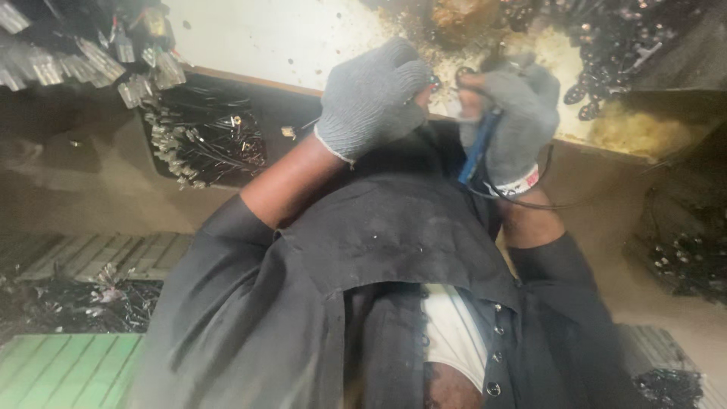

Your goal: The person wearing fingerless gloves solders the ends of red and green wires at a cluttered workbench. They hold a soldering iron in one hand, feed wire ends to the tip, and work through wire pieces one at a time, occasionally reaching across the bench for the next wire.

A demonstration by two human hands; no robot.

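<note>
Hands meet over the stained surface's point(303, 45) near edge: the right hand point(519, 121) grips a blue-handled tool point(477, 148) running lengthwise toward the body, the left hand point(371, 98) pinching a small part, indistinct, at its tip.

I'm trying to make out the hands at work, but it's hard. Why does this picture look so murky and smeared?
Head view: light is dim and warm, brightest on the pale worktop; both gloved hands, left hand and right hand, are motion-blurred; the dark shirt fills the lower frame in shadow; the edges bend from wide-lens distortion.
</note>
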